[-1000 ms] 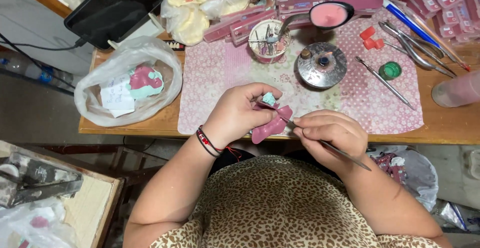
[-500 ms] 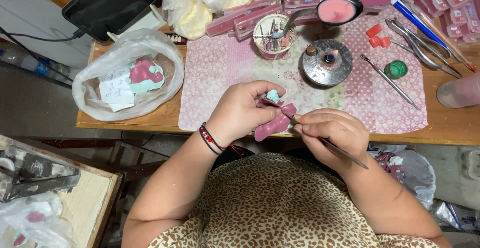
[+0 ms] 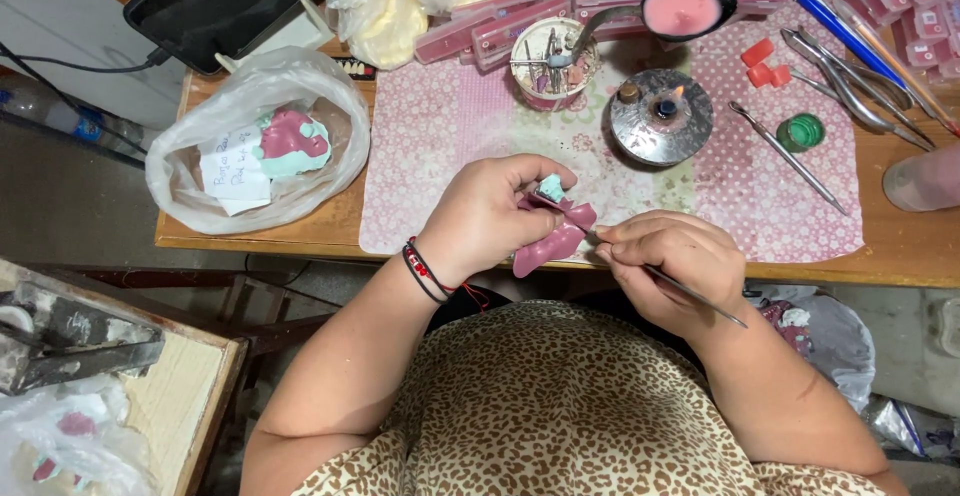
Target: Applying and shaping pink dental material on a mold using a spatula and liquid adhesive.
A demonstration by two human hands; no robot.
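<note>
The pink wax piece (image 3: 556, 240), with a pale green bit at its top, sits in the air just over the near edge of the desk (image 3: 300, 231), above the person's lap. The left hand (image 3: 490, 218) holds it, fingers curled and clamped around its upper part. The right hand (image 3: 672, 261) is just beside it, fingers pinched together on a thin metal tool (image 3: 690, 296) whose tip meets the wax at the right side — the handle trails back over the wrist.

Working the wax well seems to call for a steady left grip and short, light strokes of the tip, with the piece turned rather than the tool arm swung.

On the flowered mat (image 3: 450, 126) beyond stands a small metal burner (image 3: 660, 116) with a lit wick — near enough to warm the tip. Further off are a cup of instruments (image 3: 548, 64), a ladle of pink wax (image 3: 682, 10), loose metal tools (image 3: 790, 156), and at the left a clear bag (image 3: 255, 141) with a pink and green cast inside.
</note>
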